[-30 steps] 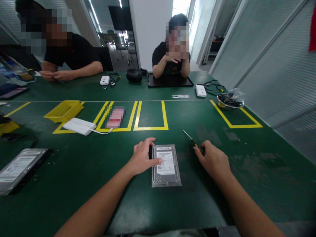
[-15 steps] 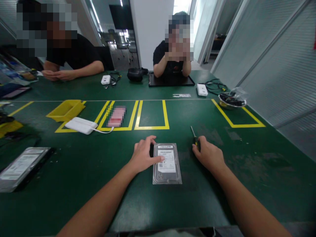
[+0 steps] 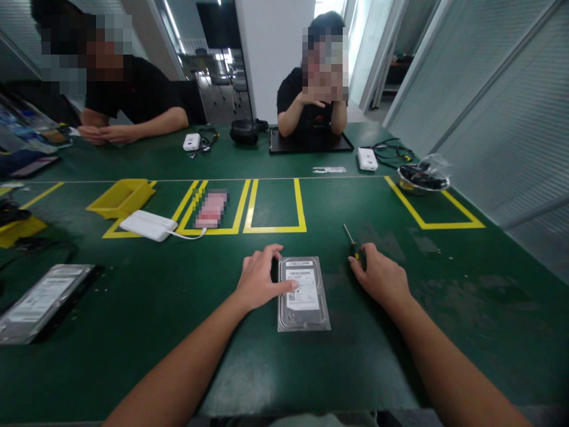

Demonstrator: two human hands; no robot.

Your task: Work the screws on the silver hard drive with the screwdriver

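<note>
A silver hard drive [image 3: 306, 317] with a white label lies flat on the green table in front of me. My left hand [image 3: 262, 279] holds it at its left side, thumb on the label and index finger by the far left corner. The other fingers of this hand are partly hidden. To the right of the drive, my right hand [image 3: 380, 276] is closed around the dark handle, marked with yellow, of a screwdriver [image 3: 351, 237]. Its thin metal shaft points away from me and to the left, apart from the drive.
Another hard drive [image 3: 42, 305] lies at left. Beyond are a yellow bin [image 3: 120, 198], a white power bank [image 3: 148, 225] cabled to a pink phone [image 3: 212, 210], yellow tape outlines and a metal bowl [image 3: 424, 184]. Two people sit across the green table [image 3: 155, 308].
The view has shifted slightly. Both my hands keep their holds, and the hard drive stays in place on the table. The hands of the person opposite have moved a little.
</note>
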